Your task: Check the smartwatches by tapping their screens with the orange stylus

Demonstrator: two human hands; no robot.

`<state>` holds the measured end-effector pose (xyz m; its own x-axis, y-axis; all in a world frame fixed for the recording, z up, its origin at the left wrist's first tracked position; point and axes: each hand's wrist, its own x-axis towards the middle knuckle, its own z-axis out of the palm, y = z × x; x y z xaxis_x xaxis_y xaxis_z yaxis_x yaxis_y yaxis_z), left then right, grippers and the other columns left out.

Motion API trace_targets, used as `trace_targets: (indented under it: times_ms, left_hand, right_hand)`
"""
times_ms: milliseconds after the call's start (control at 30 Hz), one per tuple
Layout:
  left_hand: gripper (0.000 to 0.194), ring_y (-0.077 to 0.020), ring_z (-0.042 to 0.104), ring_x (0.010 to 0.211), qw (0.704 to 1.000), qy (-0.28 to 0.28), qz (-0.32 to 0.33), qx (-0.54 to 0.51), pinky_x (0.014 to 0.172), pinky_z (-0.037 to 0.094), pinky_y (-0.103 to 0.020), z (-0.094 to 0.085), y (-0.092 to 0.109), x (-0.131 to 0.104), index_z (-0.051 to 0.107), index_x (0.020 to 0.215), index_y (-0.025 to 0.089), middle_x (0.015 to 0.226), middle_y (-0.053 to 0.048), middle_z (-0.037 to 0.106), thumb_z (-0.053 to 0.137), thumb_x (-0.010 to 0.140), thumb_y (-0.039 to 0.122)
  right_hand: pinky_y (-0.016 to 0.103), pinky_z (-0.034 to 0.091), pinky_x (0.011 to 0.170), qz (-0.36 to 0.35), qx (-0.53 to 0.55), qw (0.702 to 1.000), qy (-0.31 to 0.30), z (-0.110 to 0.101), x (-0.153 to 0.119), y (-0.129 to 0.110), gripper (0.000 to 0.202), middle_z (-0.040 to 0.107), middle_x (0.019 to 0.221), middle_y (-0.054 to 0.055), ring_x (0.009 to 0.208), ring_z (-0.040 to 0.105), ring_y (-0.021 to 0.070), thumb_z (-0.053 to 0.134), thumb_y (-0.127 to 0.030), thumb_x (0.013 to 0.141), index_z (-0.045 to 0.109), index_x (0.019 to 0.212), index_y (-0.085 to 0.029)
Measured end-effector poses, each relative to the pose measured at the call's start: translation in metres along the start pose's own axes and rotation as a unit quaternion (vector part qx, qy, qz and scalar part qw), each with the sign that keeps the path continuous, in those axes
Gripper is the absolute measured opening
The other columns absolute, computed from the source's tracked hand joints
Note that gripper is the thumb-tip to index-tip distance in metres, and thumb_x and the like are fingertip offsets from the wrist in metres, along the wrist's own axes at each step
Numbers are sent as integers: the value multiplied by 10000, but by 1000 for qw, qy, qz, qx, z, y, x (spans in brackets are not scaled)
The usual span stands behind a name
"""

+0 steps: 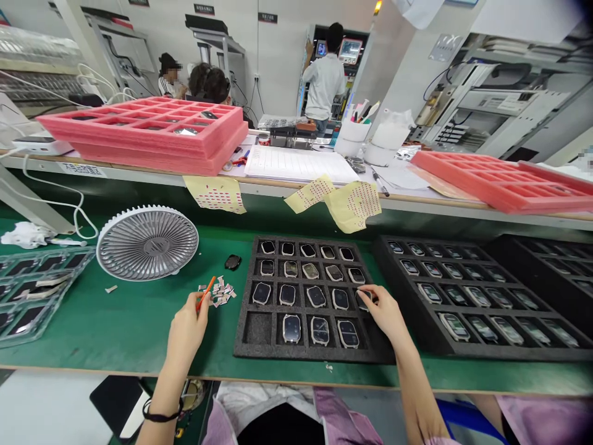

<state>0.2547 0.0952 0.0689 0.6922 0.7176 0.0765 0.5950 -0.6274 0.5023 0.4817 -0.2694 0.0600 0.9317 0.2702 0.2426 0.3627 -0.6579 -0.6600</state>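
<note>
My left hand (189,324) is closed around a thin orange stick-like tool (207,292). Its tip is over a small heap of white paper-like pieces (224,293) on the green bench. A dark round-cornered watch-like piece (232,262) lies just behind the heap. In front of me is a black foam tray (301,353) with rows of square smartwatches (316,296) in its pockets. My right hand (383,311) reaches to the tray's right column and pinches the edge of a watch (363,300) there, partly hidden by my fingers. The front-left pocket shows bare foam.
A grey fan (148,242) and clear plastic trays (28,334) stand to the left. More black trays of watches (477,296) are at the right. Pink foam trays (152,148), a paper sheet (301,163) and a pen cup (351,137) occupy the shelf. Several people are beyond.
</note>
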Motion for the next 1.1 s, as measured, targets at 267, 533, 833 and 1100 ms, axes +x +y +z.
trace_targets:
  times_ms: [267, 533, 833, 1100]
  left_hand:
    - [358, -219, 625, 568, 996, -26, 13, -90, 520, 390, -249, -10, 25, -5, 572, 943, 202, 741, -48, 688, 340, 892, 471]
    - [392, -170, 555, 580, 977, -75, 70, -188, 558, 377, -237, -11, 56, -17, 592, 970, 197, 725, -20, 614, 370, 894, 510]
    - [401, -88, 303, 477, 802, -412, 135, -411, 498, 258, -202, 15, 117, -65, 601, 950, 146, 516, 76, 349, 380, 931, 481]
    - [405, -75, 266, 444, 776, -443, 150, -423, 447, 214, -196, 13, 138, -68, 593, 846, 142, 494, 82, 335, 384, 926, 480]
  right_hand:
    - [337, 394, 578, -62, -121, 989, -59, -10, -55, -25, 477, 515, 641, 39, 587, 524, 200, 396, -595, 882, 561, 642, -217]
    - [350, 385, 580, -34, -98, 994, -40, 11, -79, -45, 438, 543, 676, 56, 626, 531, 240, 408, -637, 847, 469, 685, -235]
    - [252, 389, 483, 142, 438, 881, -106, 0, -71, -97, 402, 621, 744, 14, 591, 545, 161, 655, -447, 802, 502, 1108, -237]
    - [168, 266, 346, 194, 594, 770, -129, 14, -66, -140, 264, 493, 585, -65, 368, 404, 47, 678, -404, 797, 500, 788, -209]
